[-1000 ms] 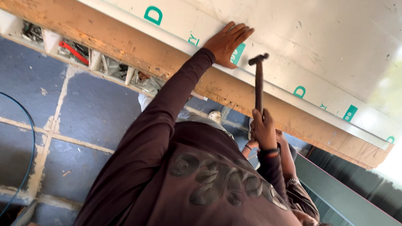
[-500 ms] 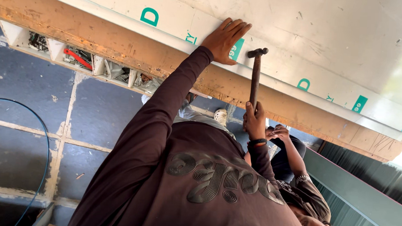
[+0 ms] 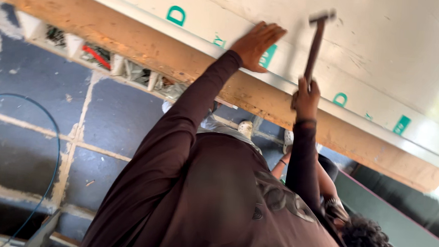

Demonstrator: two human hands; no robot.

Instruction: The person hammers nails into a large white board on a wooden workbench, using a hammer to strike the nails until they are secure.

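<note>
Left hand (image 3: 256, 44) lies flat, fingers spread, on the white panel (image 3: 384, 42) near its lower edge; right hand (image 3: 306, 98) grips a slightly blurred hammer (image 3: 315, 43), apparently touching the panel.

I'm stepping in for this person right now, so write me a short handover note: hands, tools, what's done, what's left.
Left hand: flat, fingers spread, pressing the white panel above the wooden beam.
Right hand: gripping the hammer by its handle, head raised against the panel.
Panel sits on the beam; no nail can be made out in this view, so how far fastening has got cannot be told.
Left to do, probably: check the fixings along the panel edge. Another person is crouched just below.
</note>
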